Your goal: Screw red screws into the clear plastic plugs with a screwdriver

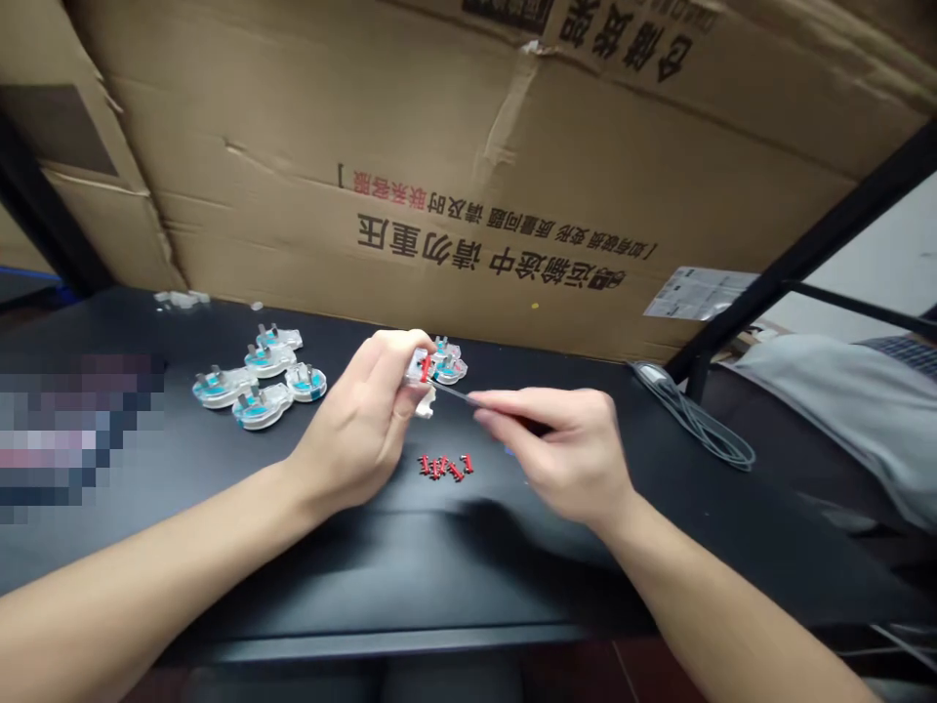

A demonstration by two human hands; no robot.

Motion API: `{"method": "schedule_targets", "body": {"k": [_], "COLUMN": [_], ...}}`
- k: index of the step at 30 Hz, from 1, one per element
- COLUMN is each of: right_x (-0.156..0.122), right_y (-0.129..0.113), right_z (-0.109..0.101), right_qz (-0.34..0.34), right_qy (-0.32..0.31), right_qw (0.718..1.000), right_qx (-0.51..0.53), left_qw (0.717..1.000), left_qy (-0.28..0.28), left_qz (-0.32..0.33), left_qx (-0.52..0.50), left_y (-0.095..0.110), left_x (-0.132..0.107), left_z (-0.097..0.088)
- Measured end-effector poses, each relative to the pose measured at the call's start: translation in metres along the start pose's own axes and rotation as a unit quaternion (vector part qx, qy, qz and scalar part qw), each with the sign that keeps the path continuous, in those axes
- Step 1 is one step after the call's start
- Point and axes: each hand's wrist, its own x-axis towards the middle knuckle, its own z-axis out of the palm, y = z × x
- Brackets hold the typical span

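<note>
My left hand [366, 420] is closed around a small clear plastic plug part [423, 376] with a red piece in it, held above the black table [220, 488]. My right hand [563, 444] pinches a thin screwdriver [458, 394] whose tip meets that part. Just behind the held part lie two more clear-and-teal plug parts [448, 361]. A small heap of red screws [444, 467] lies on the table between my hands.
Several finished clear-and-teal plug parts [256, 386] are grouped at the left. A big cardboard box [468, 176] stands along the table's back. A grey cable [695, 420] lies at the right near a black frame post [797, 264]. A blurred patch covers the far left.
</note>
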Motion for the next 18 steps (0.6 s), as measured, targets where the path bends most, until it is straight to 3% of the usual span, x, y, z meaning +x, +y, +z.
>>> {"method": "schedule_targets", "body": {"k": [2,3,5,8,10,11,15,18], "right_x": [0.004,0.006,0.011,0.017,0.019,0.02,0.02,0.018], "right_y": [0.0,0.002,0.011,0.032,0.046,0.052,0.06,0.052], "right_z": [0.002,0.003,0.004,0.001,-0.002,-0.003,-0.004,-0.001], "right_qz": [0.116,0.143,0.128,0.087,0.073,0.068,0.041,0.058], "right_qy": [-0.144,-0.166,-0.152,-0.107,-0.121,-0.148,-0.251,-0.29], "right_qw": [0.976,0.966,0.973,0.99,0.987,0.982,0.958,0.945], "right_qx": [0.113,0.141,0.121,-0.019,-0.076,-0.091,-0.134,-0.141], "left_qw": [1.0,1.0,0.998,0.978,0.965,0.964,0.958,0.96], "left_qy": [-0.002,-0.006,-0.011,0.0,-0.005,-0.043,-0.232,-0.252], "left_qz": [0.004,-0.001,-0.047,-0.168,-0.217,-0.227,-0.166,-0.115], "left_qx": [0.009,0.006,-0.028,-0.124,-0.147,-0.132,-0.005,0.029], "left_y": [0.0,-0.001,-0.008,-0.026,-0.041,-0.048,-0.061,-0.061], "left_x": [0.001,0.001,0.003,0.006,0.008,0.009,0.009,0.01], "left_z": [0.0,0.001,0.004,0.009,0.011,0.011,0.005,0.0]}}
